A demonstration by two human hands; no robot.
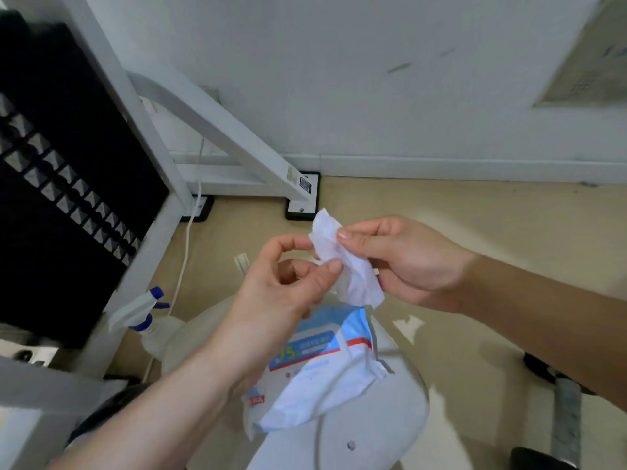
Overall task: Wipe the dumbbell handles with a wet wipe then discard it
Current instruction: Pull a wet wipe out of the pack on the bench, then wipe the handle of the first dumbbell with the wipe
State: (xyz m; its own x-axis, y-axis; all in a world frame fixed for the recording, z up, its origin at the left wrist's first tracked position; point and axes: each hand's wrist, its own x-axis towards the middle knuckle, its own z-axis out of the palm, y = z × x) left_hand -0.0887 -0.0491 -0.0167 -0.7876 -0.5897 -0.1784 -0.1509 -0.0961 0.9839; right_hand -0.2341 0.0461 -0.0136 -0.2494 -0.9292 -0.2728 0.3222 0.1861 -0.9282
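A crumpled white wet wipe hangs between both hands above the floor. My right hand pinches its upper part between thumb and fingers. My left hand pinches its lower left edge with thumb and forefinger. Below them a blue-and-white wet wipe pack lies on a round white surface. A dumbbell with a grey handle and black ends lies on the floor at the lower right, partly hidden behind my right forearm.
A white metal frame with black feet stands at the left against the wall, beside a black panel. A spray bottle with a blue nozzle stands at the lower left. A white cable runs down across the beige floor.
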